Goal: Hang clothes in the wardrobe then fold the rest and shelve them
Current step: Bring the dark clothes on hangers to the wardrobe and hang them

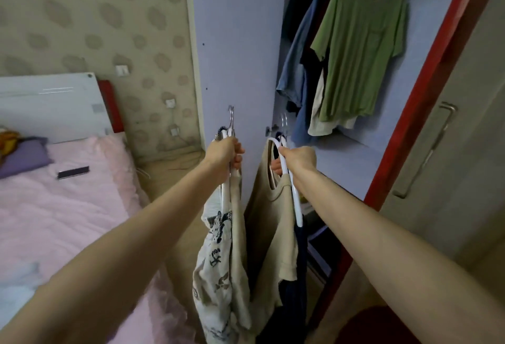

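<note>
both arms are extended forward in front of the open wardrobe (pixel 240 42), each hand carrying hangered clothing.

left hand (pixel 222 152): fingers curled tight around the tops of white hangers (pixel 224 187), just below a metal hook (pixel 231 118) that stands up above the fist. from these hangers hang a white printed garment (pixel 216 270) with dark blue-black figures and characters on a cream ground, and a plain beige garment (pixel 237 248) just beside it. both hang straight down, lower ends near the bottom edge of the view.

right hand (pixel 297 159): fingers clamped around a white plastic hanger (pixel 293 193) near its neck; the clear hooks above the fist are blurred. a beige t-shirt (pixel 273 234) with a ribbed round collar hangs from it, with a dark navy garment (pixel 296 289) partly hidden behind it.

the two bundles hang close together but apart, in front of the pale blue wardrobe panel.

inside the wardrobe, upper right, a green t-shirt (pixel 360 48) with a chest pocket hangs on a hanger, next to a blue denim garment (pixel 297 64), other dark garments and a cream one below. the red-edged wardrobe door (pixel 437 152) with a metal handle (pixel 431 149) stands open at right.

at left, a bed with a pink cover (pixel 60 207) carries a purple pillow (pixel 24 157) and a small dark rectangular object (pixel 73 172).
</note>
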Tool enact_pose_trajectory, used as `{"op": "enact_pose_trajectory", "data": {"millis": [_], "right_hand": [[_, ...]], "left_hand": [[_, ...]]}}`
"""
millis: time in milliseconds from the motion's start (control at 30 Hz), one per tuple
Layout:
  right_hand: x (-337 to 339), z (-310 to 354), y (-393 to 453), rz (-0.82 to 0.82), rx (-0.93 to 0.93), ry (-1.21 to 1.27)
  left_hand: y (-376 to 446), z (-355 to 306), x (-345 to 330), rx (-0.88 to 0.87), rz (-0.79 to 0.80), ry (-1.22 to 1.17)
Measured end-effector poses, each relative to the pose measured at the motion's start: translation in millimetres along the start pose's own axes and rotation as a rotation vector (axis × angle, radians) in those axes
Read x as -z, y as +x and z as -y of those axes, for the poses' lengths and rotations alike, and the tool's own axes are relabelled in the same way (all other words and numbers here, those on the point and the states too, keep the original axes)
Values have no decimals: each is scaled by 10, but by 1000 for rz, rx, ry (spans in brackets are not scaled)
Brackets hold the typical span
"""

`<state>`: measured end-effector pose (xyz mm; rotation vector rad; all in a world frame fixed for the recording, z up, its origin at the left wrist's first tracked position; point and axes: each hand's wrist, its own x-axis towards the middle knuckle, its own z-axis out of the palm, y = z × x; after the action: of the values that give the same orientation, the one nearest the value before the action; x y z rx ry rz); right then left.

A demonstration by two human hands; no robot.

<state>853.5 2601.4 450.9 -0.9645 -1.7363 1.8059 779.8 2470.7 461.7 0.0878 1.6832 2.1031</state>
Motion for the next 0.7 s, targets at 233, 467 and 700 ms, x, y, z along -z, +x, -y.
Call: {"op": "enact_pose_trajectory", "data": {"millis": [233,467,700], "right_hand": [[-352,550,863,-30,54,146],[-458,1194,1738,-79,161,269],[28,2017,2116,-268,284,352]], "left_hand": [[736,-503,-221,-25,99,12],[1813,-1017,-709,-40,404,100],[2396,-1685,-1487,-162,735,227]]}}
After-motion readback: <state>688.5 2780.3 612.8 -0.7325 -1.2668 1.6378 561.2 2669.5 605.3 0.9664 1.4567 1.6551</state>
